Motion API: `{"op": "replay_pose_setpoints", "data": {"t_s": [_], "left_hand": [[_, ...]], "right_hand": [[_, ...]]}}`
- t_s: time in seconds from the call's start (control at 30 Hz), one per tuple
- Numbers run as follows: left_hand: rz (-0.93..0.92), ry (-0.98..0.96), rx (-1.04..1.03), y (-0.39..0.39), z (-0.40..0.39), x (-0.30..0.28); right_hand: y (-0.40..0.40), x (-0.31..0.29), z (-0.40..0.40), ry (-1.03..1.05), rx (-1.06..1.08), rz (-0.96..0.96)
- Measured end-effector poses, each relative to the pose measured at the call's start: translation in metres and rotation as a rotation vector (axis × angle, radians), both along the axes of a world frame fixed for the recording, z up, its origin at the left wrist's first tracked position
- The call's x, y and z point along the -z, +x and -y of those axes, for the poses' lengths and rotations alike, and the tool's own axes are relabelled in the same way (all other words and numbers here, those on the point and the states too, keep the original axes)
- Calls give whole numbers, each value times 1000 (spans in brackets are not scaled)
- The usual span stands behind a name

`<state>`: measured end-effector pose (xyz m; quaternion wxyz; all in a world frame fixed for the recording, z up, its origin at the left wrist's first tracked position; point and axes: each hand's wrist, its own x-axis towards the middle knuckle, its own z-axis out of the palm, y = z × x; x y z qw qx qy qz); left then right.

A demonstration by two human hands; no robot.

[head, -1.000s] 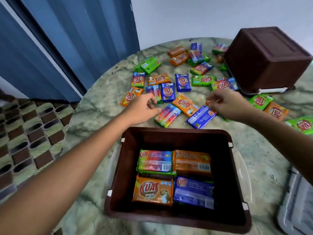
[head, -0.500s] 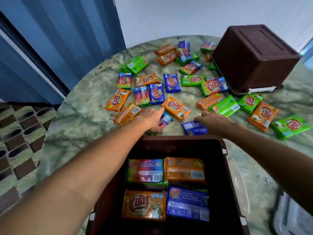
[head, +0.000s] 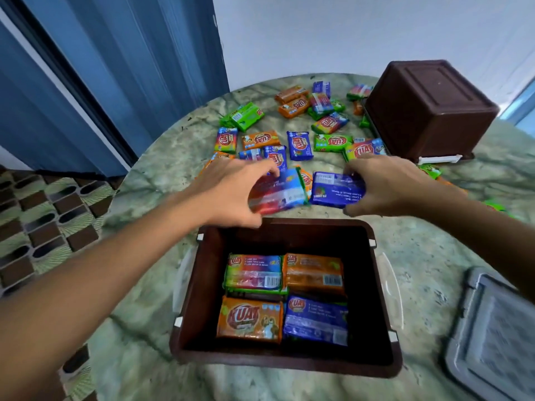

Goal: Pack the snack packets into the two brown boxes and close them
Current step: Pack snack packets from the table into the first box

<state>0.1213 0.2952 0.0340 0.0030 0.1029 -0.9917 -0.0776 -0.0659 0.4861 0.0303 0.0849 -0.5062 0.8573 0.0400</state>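
An open brown box (head: 379,287) stands near me on the marbled round table (head: 144,198), with several snack packets (head: 314,274) lying flat inside. My left hand (head: 231,192) grips a rainbow-coloured packet (head: 285,195) just beyond the box's far rim. My right hand (head: 388,183) grips a blue packet (head: 335,189) beside it; both packets are lifted off the table. Several more loose packets (head: 299,144) lie scattered across the far half of the table. A second brown box (head: 428,111) sits upside down at the far right.
A grey lid (head: 498,337) lies on the table at the near right. Blue folding doors (head: 115,68) and a patterned floor (head: 37,204) are to the left, with a white wall behind the table.
Both hands pressed down on a packet each, then closed round them and lifted them toward the open box. The camera also shifted a little.
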Motion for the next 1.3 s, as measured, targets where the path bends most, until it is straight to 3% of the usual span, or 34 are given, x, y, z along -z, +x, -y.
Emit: {"op": "replay_pose_setpoints", "data": {"t_s": [0.13, 0.3, 0.53, 0.87, 1.3], "left_hand": [[196, -30, 65, 46, -21, 18], [343, -103, 142, 56, -32, 63], [341, -138, 122, 54, -31, 100], [322, -100, 106, 45, -35, 108], [301, -85, 52, 45, -39, 114]], "right_hand": [[56, -21, -25, 178, -107, 83], [98, 38, -25, 219, -222, 57], [116, 98, -19, 253, -150, -170], [133, 96, -7, 351, -226, -278], [131, 89, 0, 337, -331, -241]]}}
